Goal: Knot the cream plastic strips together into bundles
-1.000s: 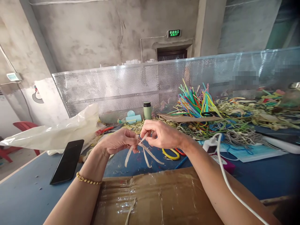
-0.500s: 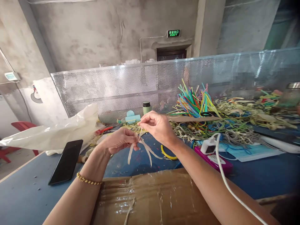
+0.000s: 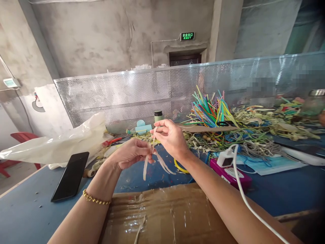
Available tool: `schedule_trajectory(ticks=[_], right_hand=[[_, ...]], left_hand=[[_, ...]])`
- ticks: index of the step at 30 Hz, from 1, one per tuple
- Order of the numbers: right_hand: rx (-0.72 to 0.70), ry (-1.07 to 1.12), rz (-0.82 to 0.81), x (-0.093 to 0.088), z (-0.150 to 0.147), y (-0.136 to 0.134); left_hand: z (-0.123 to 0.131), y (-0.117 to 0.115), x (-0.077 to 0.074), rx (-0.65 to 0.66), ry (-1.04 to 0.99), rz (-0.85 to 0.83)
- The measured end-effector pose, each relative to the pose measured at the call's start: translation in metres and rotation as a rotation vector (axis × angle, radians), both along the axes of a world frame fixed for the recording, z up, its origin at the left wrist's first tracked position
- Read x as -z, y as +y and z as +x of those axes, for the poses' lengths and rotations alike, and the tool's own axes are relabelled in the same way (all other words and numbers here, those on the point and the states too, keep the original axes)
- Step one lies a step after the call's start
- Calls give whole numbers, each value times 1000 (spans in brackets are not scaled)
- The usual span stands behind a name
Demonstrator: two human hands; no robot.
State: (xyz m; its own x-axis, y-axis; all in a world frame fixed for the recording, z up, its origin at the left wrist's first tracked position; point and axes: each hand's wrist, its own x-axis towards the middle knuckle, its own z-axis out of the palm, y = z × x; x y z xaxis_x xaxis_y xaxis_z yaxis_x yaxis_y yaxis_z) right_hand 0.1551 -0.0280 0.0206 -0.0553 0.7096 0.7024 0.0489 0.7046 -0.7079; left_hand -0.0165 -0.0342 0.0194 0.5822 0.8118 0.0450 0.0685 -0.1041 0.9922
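My left hand (image 3: 133, 153) pinches a small bunch of pale, thin strips (image 3: 164, 162), whose loose ends hang below the fingers and fan out. Just above and to the right, my right hand (image 3: 170, 137) grips the upper end of one strip between thumb and fingers, holding it upright. What the strips are made of I cannot tell. Both hands are raised over the blue table (image 3: 137, 178). Below them, nearest me, lies a brown cardboard piece (image 3: 162, 213) with clear tape, and a loose pale strip (image 3: 140, 228) rests on it.
A black phone (image 3: 70, 176) and a plastic bag (image 3: 63, 142) lie left. Behind, colourful stems (image 3: 210, 110) and heaped strips (image 3: 261, 118) stretch rightward before a perforated metal screen (image 3: 122, 98). A magenta power block (image 3: 230, 174) with a white cable (image 3: 240, 184) sits beside my right forearm.
The hanging strips have shifted and bunched closer together. My right fingers have moved slightly right and opened out a little, still on the strip's upper end. My left hand stays nearly in place.
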Motion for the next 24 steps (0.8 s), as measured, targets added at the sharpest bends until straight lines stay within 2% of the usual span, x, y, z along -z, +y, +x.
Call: schedule_trajectory(ticks=[7,15,24], right_hand=[[51,-61,45,1,-2,0],[201,-217,106,14,-3,13],[269,-265,127,13,-1,14]], left_hand=[[-1,2,4,79,19,2],[4,-1,4,94,-7,14],[2,-3,1,71,-23,8]])
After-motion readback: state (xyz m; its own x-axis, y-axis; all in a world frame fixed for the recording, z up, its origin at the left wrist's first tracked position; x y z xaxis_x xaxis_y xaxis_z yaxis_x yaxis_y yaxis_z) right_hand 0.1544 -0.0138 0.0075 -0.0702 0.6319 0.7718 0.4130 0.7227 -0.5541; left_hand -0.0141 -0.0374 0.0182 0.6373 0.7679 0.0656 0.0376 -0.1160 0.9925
